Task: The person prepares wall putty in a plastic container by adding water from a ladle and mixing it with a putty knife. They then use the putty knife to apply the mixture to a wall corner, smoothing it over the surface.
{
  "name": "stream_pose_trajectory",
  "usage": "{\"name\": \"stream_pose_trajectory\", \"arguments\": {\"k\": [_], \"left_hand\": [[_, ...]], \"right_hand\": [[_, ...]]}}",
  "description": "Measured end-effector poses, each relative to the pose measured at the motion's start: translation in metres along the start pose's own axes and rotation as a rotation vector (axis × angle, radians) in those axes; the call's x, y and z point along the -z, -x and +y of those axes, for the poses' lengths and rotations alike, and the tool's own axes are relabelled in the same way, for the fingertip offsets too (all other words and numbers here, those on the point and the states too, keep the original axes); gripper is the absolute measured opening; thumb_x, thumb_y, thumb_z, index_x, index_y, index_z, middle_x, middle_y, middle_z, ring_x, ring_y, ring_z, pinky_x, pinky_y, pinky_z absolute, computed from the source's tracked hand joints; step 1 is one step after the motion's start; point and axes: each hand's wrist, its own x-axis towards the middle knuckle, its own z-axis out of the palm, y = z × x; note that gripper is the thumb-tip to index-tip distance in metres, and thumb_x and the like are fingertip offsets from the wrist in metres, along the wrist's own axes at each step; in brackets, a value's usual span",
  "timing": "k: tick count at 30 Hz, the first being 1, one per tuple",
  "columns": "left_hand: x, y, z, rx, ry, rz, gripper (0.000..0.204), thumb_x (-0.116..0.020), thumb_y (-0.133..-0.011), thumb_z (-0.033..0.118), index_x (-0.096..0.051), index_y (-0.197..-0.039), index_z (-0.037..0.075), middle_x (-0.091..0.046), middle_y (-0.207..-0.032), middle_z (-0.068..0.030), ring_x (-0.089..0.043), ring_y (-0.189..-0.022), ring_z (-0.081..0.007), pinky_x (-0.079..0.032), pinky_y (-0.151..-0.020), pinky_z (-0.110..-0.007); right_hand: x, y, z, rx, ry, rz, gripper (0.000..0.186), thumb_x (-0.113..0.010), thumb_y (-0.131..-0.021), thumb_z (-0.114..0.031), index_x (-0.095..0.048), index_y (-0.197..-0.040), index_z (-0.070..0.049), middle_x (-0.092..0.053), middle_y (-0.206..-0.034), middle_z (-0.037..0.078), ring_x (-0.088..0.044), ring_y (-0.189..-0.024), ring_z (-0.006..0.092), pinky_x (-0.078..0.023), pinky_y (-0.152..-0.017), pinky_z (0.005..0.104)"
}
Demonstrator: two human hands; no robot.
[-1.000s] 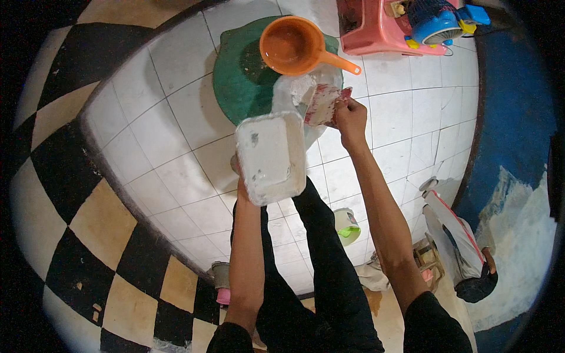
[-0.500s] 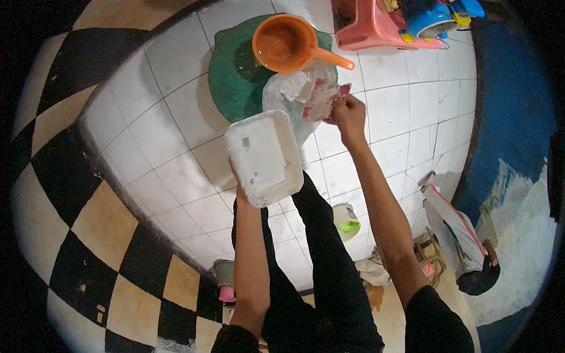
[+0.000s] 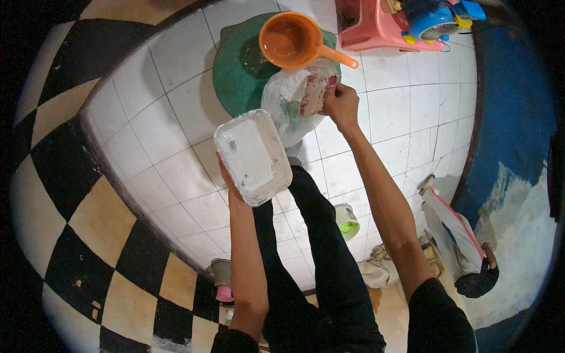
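Observation:
My left hand (image 3: pixel 228 180) is closed on the edge of a white rectangular plastic tub (image 3: pixel 254 154), its inside smeared with white paste. In my right hand (image 3: pixel 343 106) is a red flat scraper (image 3: pixel 315 97), its blade caked with the same whitish stuff. The blade is over the mouth of a clear plastic bag (image 3: pixel 276 105) that holds white powder (image 3: pixel 294 84). Beneath the bag is a round green stool top (image 3: pixel 235 76), partly covered. The tub is nearer to me than the bag, tilted so that its inside shows.
An orange dipper (image 3: pixel 291 41) stands on the stool's far side. Beyond it on the right are a pink plastic stool (image 3: pixel 374 29) and a blue fan (image 3: pixel 432 23). A small pail (image 3: pixel 347 220) sits by my legs. At right, another person (image 3: pixel 465 253) is near the blue wall (image 3: pixel 506 100).
My right hand has brought the scraper left and a little lower, closer over the bag's powder. The tub in my left hand has shifted slightly left.

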Motion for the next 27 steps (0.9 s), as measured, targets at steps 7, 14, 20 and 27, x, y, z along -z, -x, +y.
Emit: {"name": "stream_pose_trajectory", "arguments": {"k": [7,14,20,27], "left_hand": [[0.014,-0.012,0.003,-0.085,-0.129,0.15,0.057,-0.048,-0.092,0.05,-0.047,-0.134,0.01,-0.056,-0.128,-0.0103,-0.056,-0.113,-0.0308,-0.05,-0.094,-0.043],[0.007,-0.022,0.003,-0.115,-0.135,0.131,0.057,-0.048,-0.092,0.049,-0.047,-0.134,0.01,-0.056,-0.128,-0.0105,-0.056,-0.113,-0.0306,-0.05,-0.094,-0.043],[0.007,-0.022,0.001,-0.108,-0.146,0.128,0.056,-0.047,-0.093,0.048,-0.047,-0.134,0.009,-0.056,-0.127,-0.0106,-0.056,-0.113,-0.0305,-0.05,-0.093,-0.043],[0.007,-0.018,-0.001,-0.101,-0.159,0.128,0.056,-0.046,-0.093,0.047,-0.047,-0.134,0.009,-0.056,-0.127,-0.0108,-0.056,-0.113,-0.0304,-0.05,-0.093,-0.043]], "right_hand": [[0.003,0.0,-0.017,0.155,0.229,0.065,0.036,-0.056,-0.089,-0.025,-0.061,-0.07,0.005,-0.061,-0.06,0.021,-0.062,-0.057,0.0388,-0.048,-0.056,0.043],[-0.007,-0.007,-0.023,0.15,0.34,0.053,0.03,-0.057,-0.087,-0.022,-0.064,-0.072,0.003,-0.062,-0.066,0.025,-0.062,-0.064,0.043,-0.049,-0.062,0.0497],[-0.017,-0.02,-0.017,0.04,0.291,0.121,0.028,-0.058,-0.085,-0.021,-0.064,-0.07,0.002,-0.063,-0.069,0.025,-0.063,-0.067,0.043,-0.049,-0.064,0.0502],[-0.043,-0.018,-0.001,0.011,0.21,0.14,0.03,-0.059,-0.084,-0.024,-0.065,-0.071,0.002,-0.063,-0.069,0.025,-0.063,-0.068,0.0434,-0.05,-0.065,0.0495]]}}
